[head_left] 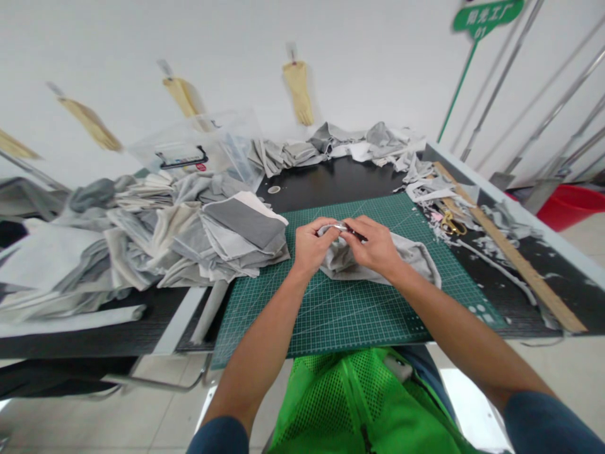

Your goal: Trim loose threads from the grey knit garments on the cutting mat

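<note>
Grey cloth [416,255] lies bunched on the green cutting mat [331,315], one part of it raised between my hands. My left hand [312,243] is closed, pinching a raised edge of this cloth. Close beside it, my right hand [371,243] is closed around a small tool [362,238] with a dark handle. Between the fingertips of both hands shows a shiny metal part, too small and covered to tell its exact kind. The rest of the cloth spreads under my right wrist.
Piled grey and white cloth pieces [241,227] cover the table's left side. A clear plastic box [189,145] stands behind them. On the right lie gold-handled scissors [451,224], fabric scraps [501,227] and a long wooden ruler [520,265]. A red bucket [571,205] stands beyond the table.
</note>
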{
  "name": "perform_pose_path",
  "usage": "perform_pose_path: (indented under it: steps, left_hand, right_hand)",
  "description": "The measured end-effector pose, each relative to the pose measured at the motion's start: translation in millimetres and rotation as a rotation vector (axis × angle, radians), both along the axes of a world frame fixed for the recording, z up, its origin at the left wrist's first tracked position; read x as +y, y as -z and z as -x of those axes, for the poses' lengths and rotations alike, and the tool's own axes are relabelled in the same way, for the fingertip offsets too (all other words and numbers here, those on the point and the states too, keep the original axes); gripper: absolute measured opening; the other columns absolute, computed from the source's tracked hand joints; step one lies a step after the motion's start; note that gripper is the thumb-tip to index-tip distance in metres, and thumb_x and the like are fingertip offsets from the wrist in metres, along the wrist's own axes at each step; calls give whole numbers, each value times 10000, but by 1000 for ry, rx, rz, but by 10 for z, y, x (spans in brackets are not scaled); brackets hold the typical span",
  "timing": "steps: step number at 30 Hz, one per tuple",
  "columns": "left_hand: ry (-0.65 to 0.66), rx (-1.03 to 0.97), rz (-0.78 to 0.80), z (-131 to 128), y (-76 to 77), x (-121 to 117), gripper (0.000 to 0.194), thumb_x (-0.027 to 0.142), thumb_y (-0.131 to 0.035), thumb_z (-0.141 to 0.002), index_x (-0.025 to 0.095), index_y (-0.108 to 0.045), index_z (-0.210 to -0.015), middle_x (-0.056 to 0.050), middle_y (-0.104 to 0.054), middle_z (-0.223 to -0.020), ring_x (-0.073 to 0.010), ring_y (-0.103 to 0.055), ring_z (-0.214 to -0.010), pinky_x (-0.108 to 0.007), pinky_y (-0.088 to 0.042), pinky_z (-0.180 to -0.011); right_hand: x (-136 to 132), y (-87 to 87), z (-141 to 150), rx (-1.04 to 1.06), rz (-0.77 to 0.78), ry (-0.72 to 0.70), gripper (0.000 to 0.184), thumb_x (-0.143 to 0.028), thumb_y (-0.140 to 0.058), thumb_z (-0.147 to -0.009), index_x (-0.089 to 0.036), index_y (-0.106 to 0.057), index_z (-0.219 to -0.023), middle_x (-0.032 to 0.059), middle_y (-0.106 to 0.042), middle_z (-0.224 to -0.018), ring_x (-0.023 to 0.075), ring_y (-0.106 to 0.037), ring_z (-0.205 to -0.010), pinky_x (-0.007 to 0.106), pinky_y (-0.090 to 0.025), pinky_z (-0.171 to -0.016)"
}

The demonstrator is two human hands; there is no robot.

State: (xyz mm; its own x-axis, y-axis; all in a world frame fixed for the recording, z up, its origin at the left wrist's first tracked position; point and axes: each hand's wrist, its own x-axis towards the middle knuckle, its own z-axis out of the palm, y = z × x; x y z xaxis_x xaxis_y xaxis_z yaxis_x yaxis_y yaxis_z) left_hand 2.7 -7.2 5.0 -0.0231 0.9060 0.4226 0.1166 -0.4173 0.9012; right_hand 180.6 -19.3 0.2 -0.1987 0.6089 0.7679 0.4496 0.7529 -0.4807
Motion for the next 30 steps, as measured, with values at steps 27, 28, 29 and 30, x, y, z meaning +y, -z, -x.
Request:
perform_pose_path:
  steps: [27, 28, 29, 30]
  left_hand:
    - [41, 3, 8, -6, 25, 3, 209, 403, -825, -816, 207, -861, -879, -35, -781, -836, -172, -666, -756, -293, -505, -708]
    - [38, 11, 9, -4, 26, 4, 215, 408, -824, -816, 207, -861, -883, -37, -781, -836, -176, -669, -762, -293, -506, -704]
    - [34, 15, 9, -3, 27, 4, 219, 412, -823, -818, 207, -861, -885, -38, -780, -834, -178, -669, -762, -293, -506, -699]
    - [32, 13, 8, -2, 27, 5, 222, 414, -824, -818, 206, -860, -886, -37, -778, -831, -175, -665, -757, -292, -504, -696]
  right_hand:
    - [45, 25, -41, 37, 101, -30, 164, -316, -669, -1021, -235, -807, -1058, 45, -745, -873, 206, -672, -808, 337, -523, -743]
    - [45, 21, -41, 37, 107, -30, 170, -316, -661, -1026, -234, -808, -1052, 46, -744, -867, 206, -672, -805, 336, -522, -740]
    - [44, 17, -40, 38, 111, -31, 173, -318, -658, -1028, -234, -808, -1045, 46, -742, -862, 204, -670, -800, 336, -521, -739]
    - [44, 13, -38, 41, 112, -35, 173, -320, -658, -1027, -234, -807, -1039, 45, -741, -859, 202, -667, -793, 335, -522, -740]
